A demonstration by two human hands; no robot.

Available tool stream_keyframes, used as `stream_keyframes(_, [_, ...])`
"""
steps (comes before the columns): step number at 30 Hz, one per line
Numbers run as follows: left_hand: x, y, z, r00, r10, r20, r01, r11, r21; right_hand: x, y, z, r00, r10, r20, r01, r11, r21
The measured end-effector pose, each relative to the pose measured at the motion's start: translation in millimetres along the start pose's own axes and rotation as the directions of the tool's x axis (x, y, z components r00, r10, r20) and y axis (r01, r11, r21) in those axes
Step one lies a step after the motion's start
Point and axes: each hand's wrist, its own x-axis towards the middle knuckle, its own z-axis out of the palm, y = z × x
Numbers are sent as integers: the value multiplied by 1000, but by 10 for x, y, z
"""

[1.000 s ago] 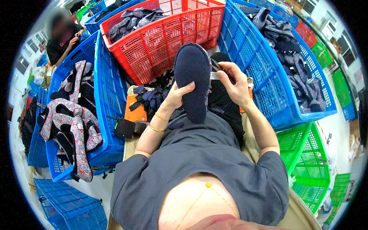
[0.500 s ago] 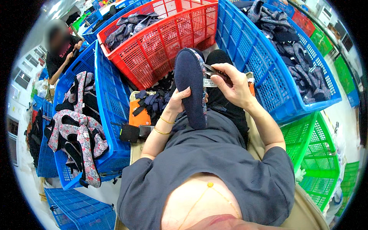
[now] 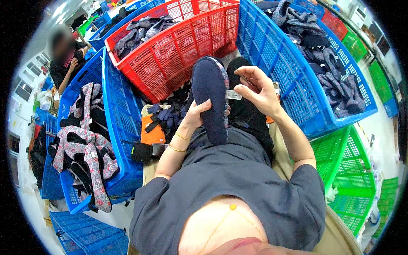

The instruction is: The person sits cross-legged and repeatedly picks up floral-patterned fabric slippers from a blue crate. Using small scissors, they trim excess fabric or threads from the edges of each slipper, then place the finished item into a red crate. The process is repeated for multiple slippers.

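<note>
At the far left, a pale wall with windows (image 3: 23, 90) bounds the room, and a co-worker (image 3: 59, 73) in a dark top stands beyond the crates. A blue mesh crate (image 3: 123, 110) on the left is heaped with floral slippers (image 3: 91, 155), some hanging over its outer edge; near left, another blue crate (image 3: 91, 236) sits low by the pale floor (image 3: 122, 209). To the right of the heaped crate, a small orange surface (image 3: 151, 135) carries a pile of dark fabric scraps (image 3: 169, 117), and a red mesh crate (image 3: 182, 57) on the far side holds greyish-blue slippers (image 3: 148, 26). In the middle, above the person's dark-clad lap, is a navy-soled slipper (image 3: 208, 95), sole up, toe end far and heel end near. The left hand (image 3: 199, 112) is clamped on its left edge, thumb on the sole. A white label (image 3: 233, 94) sticks out from its right edge. The right hand (image 3: 260, 91), apart from the left, pinches a thin dark tool (image 3: 238, 73), partly hidden by the fingers. Farther right, a large blue crate (image 3: 284, 76) contains patterned slippers (image 3: 335, 83), with green mesh crates (image 3: 340, 168) near right and pale floor beyond.
</note>
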Motion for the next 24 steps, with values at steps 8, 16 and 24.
stream_keyframes(8, [502,28,78,955,215,-202,-98,878,469,538,385,-370,914,348,-209,-226,864,449])
stream_keyframes(16, [1038,328,-3,851,385,-357,227,342,912,650,772,-717,826,417,-379,-357,908,219])
stream_keyframes(24, [2011,1377,-709,757,425,-496,-15,771,636,684,851,-1385,883,-399,-248,-284,-34,-958])
